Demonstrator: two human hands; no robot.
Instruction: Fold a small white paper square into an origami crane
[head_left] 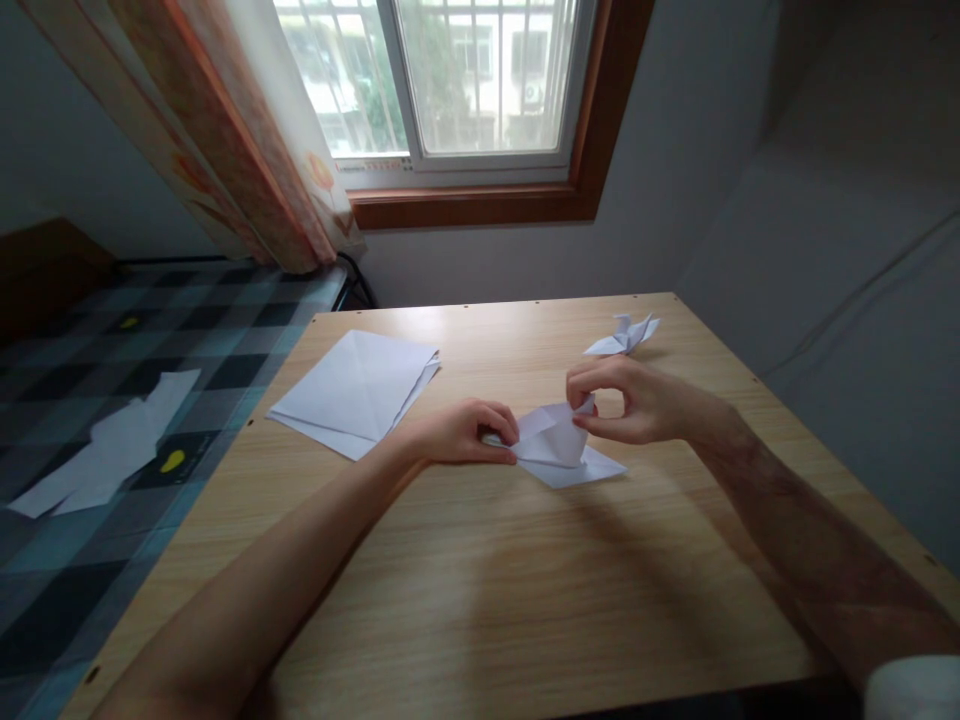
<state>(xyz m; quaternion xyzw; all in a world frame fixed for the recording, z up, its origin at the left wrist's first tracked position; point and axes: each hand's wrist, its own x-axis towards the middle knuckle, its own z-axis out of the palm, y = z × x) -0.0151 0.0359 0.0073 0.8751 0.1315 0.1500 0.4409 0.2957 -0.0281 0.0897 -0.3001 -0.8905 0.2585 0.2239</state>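
A partly folded white paper (559, 450) lies on the wooden table (480, 590) near its middle. My left hand (457, 432) pinches the paper's left corner against the table, fingers closed. My right hand (637, 400) pinches a raised flap at the paper's top right between thumb and fingers. The flap stands up off the table between both hands.
A stack of white sheets (356, 390) lies at the table's left. A finished folded paper figure (624, 335) sits at the far right. A bed with a checked cover (112, 400) and loose paper (105, 450) is on the left. A window (450, 80) and curtain (247, 150) are beyond.
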